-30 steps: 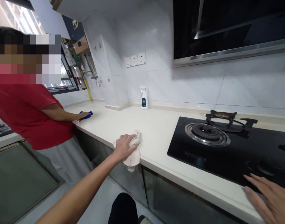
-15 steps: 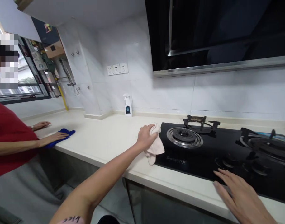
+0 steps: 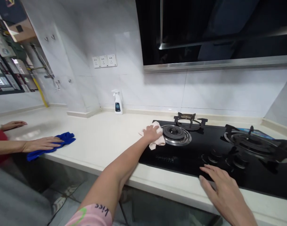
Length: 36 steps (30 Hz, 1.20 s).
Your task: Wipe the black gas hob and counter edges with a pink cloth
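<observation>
My left hand (image 3: pixel 152 133) presses a pale pink cloth (image 3: pixel 158 142) onto the left edge of the black glass gas stove (image 3: pixel 157 160), right beside the left burner (image 3: pixel 175 134). Its fingers are curled over the fabric. Near the stove's front edge, below the control knobs (image 3: pixel 214 156), is my right hand (image 3: pixel 224 188), palm down with fingers stretched out and nothing held. Whether it rests on the surface I cannot tell.
A co-worker at the left has one hand (image 3: pixel 42 144) on a blue cloth (image 3: pixel 66 138) on the cream countertop (image 3: pixel 98 138). A white spray bottle (image 3: pixel 118 103) stands by the wall. A black range hood (image 3: pixel 204 31) hangs over the stove. A loose pan support (image 3: pixel 189 121) sits behind the left burner.
My left hand and the cloth have moved back along the stove's left edge toward the burner. The view has shifted right. The co-worker's blue cloth is more spread out.
</observation>
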Available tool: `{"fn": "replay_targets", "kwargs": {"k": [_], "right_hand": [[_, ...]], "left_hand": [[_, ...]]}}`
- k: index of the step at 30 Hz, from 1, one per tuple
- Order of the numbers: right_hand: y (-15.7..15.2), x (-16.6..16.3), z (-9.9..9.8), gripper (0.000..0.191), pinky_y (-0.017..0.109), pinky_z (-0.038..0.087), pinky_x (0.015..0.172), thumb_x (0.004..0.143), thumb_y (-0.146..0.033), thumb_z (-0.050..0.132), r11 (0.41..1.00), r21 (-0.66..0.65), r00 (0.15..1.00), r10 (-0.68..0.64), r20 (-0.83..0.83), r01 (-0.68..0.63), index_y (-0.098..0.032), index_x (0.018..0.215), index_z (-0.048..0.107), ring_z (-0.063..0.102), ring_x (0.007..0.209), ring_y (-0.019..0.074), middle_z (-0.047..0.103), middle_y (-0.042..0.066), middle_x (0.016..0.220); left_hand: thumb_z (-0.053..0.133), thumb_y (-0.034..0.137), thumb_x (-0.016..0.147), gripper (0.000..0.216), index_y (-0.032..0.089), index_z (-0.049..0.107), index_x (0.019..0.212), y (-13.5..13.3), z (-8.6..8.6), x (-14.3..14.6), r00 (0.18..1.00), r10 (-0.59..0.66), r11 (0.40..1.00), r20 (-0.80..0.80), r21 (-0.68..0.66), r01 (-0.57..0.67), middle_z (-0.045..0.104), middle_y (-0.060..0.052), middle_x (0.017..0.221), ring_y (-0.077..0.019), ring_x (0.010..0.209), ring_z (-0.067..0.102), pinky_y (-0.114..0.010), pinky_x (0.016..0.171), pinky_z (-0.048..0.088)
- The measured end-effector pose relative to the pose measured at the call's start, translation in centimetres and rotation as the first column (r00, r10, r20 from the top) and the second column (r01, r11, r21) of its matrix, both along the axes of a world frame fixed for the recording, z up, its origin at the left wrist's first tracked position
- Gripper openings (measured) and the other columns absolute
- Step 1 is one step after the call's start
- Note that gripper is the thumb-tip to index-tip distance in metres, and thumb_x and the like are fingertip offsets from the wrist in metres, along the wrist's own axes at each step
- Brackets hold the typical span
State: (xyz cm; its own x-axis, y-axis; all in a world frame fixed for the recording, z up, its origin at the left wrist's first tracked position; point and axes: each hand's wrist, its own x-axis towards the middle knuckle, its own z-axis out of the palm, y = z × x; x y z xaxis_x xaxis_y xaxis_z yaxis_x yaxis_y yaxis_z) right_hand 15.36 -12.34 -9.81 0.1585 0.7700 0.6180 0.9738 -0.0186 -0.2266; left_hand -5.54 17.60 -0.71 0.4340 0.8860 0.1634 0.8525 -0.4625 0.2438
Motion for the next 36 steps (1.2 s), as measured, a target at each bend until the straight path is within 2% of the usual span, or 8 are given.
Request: {"fn": "replay_targets", "kwargs": {"k": [9,12,15,19,25,29,33,36], "right_hand": [[-0.3,-0.6,-0.1,0.049,0.054,0.049,0.108,0.103,-0.053,0.039,0.998,0.059,0.998,0.022,0.051,-0.025,-0.020,0.120,0.071,0.060,0.129,0.0324,0.069,0.012,0.133],[-0.2,-0.7,-0.1,0.050,0.054,0.048,0.109,0.103,-0.053,0.039,0.998,0.056,0.999,0.019,0.048,-0.021,-0.019,0.121,0.070,0.060,0.130,0.0324,0.069,0.013,0.133],[-0.1,-0.6,-0.1,0.049,0.054,0.048,0.109,0.102,-0.053,0.040,0.999,0.045,0.999,0.019,0.034,-0.020,-0.019,0.121,0.071,0.060,0.129,0.0324,0.069,0.013,0.133],[0.1,-0.3,-0.4,0.048,0.055,0.047,0.110,0.102,-0.053,0.041,0.999,0.019,0.999,0.037,0.004,-0.037,-0.020,0.121,0.070,0.058,0.131,0.0329,0.068,0.013,0.134],[0.1,1.0,-0.3,0.053,0.056,0.045,0.111,0.103,-0.057,0.032,0.997,0.074,0.974,-0.016,-0.224,0.033,-0.017,0.117,0.064,0.058,0.128,0.0342,0.062,0.020,0.136],[0.0,1.7,0.2,0.065,0.061,0.041,0.113,0.101,-0.061,0.030,0.979,0.162,0.957,-0.074,-0.282,0.123,-0.011,0.132,0.057,0.051,0.134,0.0400,0.059,0.024,0.137],[-0.2,1.5,-0.1,0.053,0.054,0.043,0.114,0.101,-0.055,0.031,1.000,0.012,0.982,0.011,-0.188,-0.009,-0.022,0.132,0.059,0.058,0.130,0.0323,0.065,0.014,0.136],[-0.1,1.4,-0.4,0.054,0.053,0.044,0.113,0.101,-0.056,0.030,0.999,-0.033,0.990,-0.028,-0.135,0.024,-0.024,0.132,0.061,0.060,0.127,0.0312,0.067,0.012,0.134]], "left_hand": [[0.052,0.051,0.096,0.050,0.035,0.055,0.144,-9.4,-0.4,-7.0,0.978,-0.205,0.976,-0.023,0.066,0.207,0.053,-0.005,0.153,-0.0318,0.142,0.043,-0.056,0.114,0.039],[0.054,0.044,0.096,0.044,0.034,0.060,0.138,-11.2,-0.3,-7.7,0.964,-0.265,0.960,-0.020,0.092,0.265,0.057,-0.004,0.150,-0.0305,0.140,0.046,-0.054,0.113,0.040],[0.055,0.045,0.095,0.045,0.034,0.061,0.138,-12.1,-0.2,-5.8,0.945,-0.326,0.941,-0.016,0.093,0.326,0.058,-0.004,0.150,-0.0304,0.139,0.047,-0.055,0.114,0.038],[0.055,0.057,0.094,0.056,0.037,0.054,0.147,-13.9,-0.5,-0.3,0.885,-0.464,0.886,0.028,0.012,0.464,0.047,-0.005,0.162,-0.0341,0.149,0.037,-0.064,0.121,0.026],[0.049,0.064,0.092,0.065,0.034,0.051,0.149,-18.8,-1.4,5.8,0.742,-0.670,0.741,-0.014,0.032,0.670,0.043,-0.009,0.163,-0.0392,0.149,0.032,-0.071,0.117,0.023],[0.047,0.060,0.093,0.061,0.029,0.054,0.145,-21.1,-1.8,5.3,0.696,-0.716,0.692,-0.045,0.080,0.717,0.051,-0.012,0.153,-0.0396,0.139,0.040,-0.068,0.109,0.032],[0.047,0.054,0.093,0.054,0.029,0.057,0.139,-21.2,-1.6,3.4,0.701,-0.712,0.699,-0.021,0.062,0.712,0.054,-0.010,0.150,-0.0365,0.138,0.043,-0.063,0.109,0.035],[0.050,0.051,0.092,0.055,0.033,0.053,0.144,-20.2,-1.3,1.7,0.734,-0.679,0.734,0.015,0.033,0.678,0.051,-0.007,0.156,-0.0351,0.142,0.041,-0.063,0.111,0.034]]}}
